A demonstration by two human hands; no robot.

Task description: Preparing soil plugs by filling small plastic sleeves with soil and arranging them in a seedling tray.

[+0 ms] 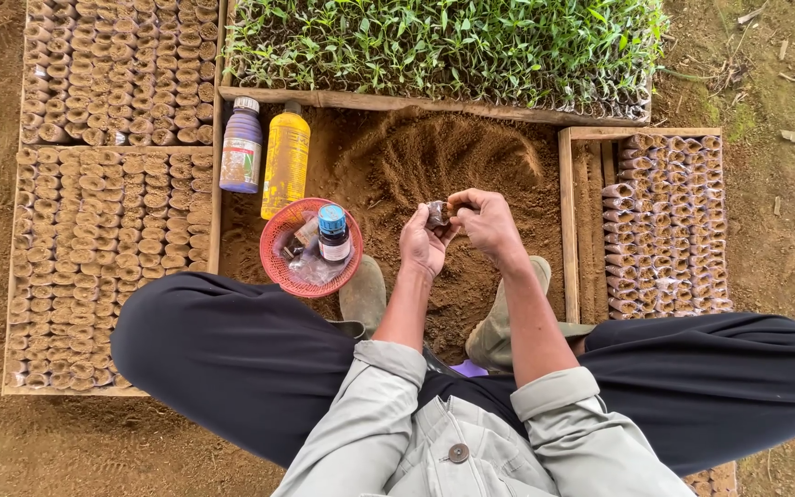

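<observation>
Head view: left hand point(422, 245), right hand point(488, 224) pinch small pot point(437, 213).

Three bottles point(242, 145), one basket point(273, 262), perhaps four trays point(216, 166).

Small seedling pot point(437, 214): grey-brown rolled sleeve, short, open end up as far as I can tell. Pinched between my left hand point(422, 245) and right hand point(487, 224), held in the air over the loose soil heap point(416, 161). Mostly hidden by my fingers; contents too small to tell.
</observation>
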